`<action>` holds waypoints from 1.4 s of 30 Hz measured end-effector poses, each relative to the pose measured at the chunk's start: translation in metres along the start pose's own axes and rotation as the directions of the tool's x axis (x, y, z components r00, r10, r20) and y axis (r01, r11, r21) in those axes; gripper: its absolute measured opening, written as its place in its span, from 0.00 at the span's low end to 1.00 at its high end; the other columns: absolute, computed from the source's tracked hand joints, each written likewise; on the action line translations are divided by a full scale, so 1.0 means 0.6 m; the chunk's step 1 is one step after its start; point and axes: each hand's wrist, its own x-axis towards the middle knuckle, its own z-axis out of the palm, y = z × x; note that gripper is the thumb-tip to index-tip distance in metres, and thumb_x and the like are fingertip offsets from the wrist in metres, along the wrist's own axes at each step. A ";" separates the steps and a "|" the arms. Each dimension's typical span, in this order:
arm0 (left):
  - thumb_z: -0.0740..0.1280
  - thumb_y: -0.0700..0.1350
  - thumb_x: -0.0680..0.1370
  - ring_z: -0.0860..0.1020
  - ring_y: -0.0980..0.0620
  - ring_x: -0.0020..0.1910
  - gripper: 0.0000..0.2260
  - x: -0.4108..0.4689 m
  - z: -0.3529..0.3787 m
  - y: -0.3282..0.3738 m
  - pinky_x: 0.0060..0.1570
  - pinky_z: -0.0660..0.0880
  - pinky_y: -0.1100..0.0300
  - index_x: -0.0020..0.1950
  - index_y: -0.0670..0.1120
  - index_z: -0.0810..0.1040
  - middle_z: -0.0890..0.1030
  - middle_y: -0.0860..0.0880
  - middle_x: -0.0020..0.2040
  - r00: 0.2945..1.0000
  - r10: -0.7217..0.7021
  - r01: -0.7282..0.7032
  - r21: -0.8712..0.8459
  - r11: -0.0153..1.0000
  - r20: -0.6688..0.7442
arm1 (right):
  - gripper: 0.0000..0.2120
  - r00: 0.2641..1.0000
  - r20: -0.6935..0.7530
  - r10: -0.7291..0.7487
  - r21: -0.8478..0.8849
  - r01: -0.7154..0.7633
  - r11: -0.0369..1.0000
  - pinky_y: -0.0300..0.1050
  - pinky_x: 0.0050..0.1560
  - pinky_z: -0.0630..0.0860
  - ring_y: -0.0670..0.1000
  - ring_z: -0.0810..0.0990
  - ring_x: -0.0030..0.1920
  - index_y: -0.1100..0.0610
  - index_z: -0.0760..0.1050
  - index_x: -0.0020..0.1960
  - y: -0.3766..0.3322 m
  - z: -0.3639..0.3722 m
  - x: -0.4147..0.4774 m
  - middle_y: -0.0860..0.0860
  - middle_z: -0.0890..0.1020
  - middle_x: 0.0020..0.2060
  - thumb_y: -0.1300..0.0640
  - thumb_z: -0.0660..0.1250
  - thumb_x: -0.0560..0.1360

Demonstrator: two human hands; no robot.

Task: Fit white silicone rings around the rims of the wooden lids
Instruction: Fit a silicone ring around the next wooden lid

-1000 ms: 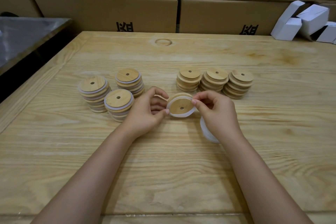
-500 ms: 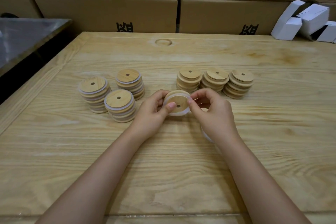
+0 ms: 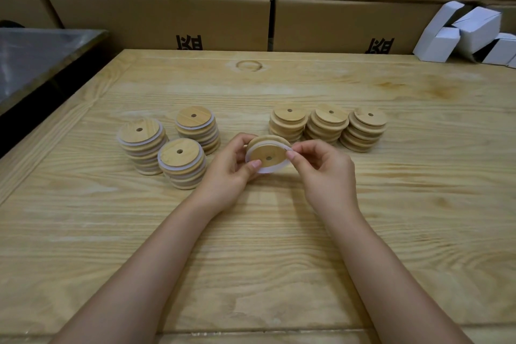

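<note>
One round wooden lid (image 3: 272, 152), white silicone ring (image 3: 268, 170) part-seated: your left hand (image 3: 229, 173) gripped the lid, right hand (image 3: 326, 173) pinched the ring; slackening probably risked it springing off.

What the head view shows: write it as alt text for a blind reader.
The left hand grips a wooden lid over a table while the right hand pinches a white silicone ring at its rim. Beside them stand ringed lid stacks, left, and bare lid stacks, right.
</note>
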 end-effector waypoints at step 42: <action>0.63 0.31 0.75 0.78 0.53 0.45 0.10 0.001 0.000 0.001 0.47 0.80 0.55 0.50 0.44 0.70 0.78 0.46 0.45 1.000 0.001 0.001 -0.179 0.984 0.013 | 0.11 0.997 0.062 0.043 0.099 -0.049 0.994 0.33 0.42 0.76 0.40 0.81 0.37 0.48 0.77 0.36 -0.007 0.013 -0.007 0.43 0.82 0.34 0.62 0.72 0.71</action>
